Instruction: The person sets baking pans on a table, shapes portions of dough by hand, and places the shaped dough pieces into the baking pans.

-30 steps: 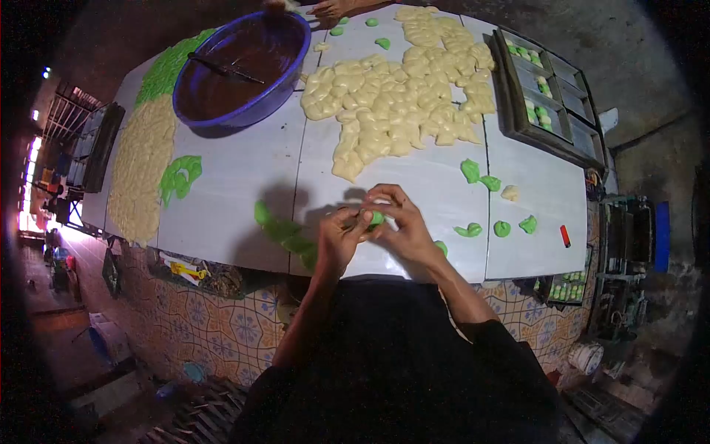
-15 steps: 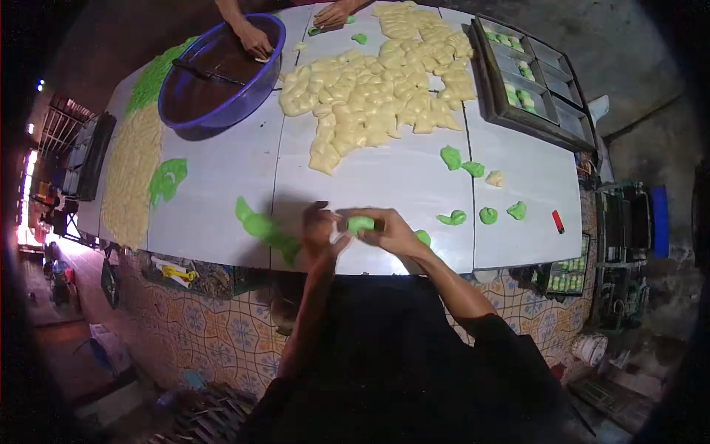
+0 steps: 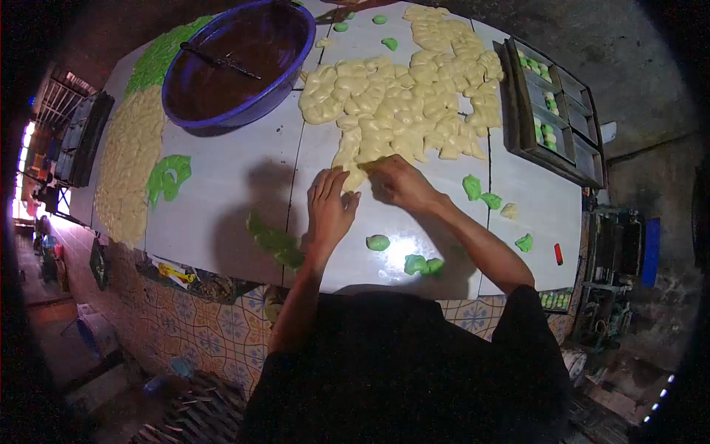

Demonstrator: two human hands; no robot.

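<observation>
A wide sheet of pale yellow dough [image 3: 399, 103], marked into soft lumps, covers the far middle of the table. My right hand [image 3: 403, 183] has its fingers curled onto the near edge of that dough, pinching it; the fingertips are partly hidden. Beside it, my left hand [image 3: 330, 211] lies with fingers stretched and thumb apart, against the dough's near tip. A smooth green dough piece [image 3: 378, 243] rests closer to me, with a pair of green dough lumps [image 3: 423, 265] to its right. Left of my left forearm, a longer strip of green dough [image 3: 274, 238] lies in shadow.
A purple basin [image 3: 255, 111] of brown filling, a dark stick across it, stands at the back left. Yellow dough [image 3: 133, 163] and green dough [image 3: 164, 59] line the left edge. At right are a divided metal tray [image 3: 555, 111] with green-and-white pieces and a red lighter [image 3: 558, 254].
My hands have moved from the near edge, where they held a green dough piece, forward to the yellow dough. A green piece now lies on the table. Another person's hands have left the basin.
</observation>
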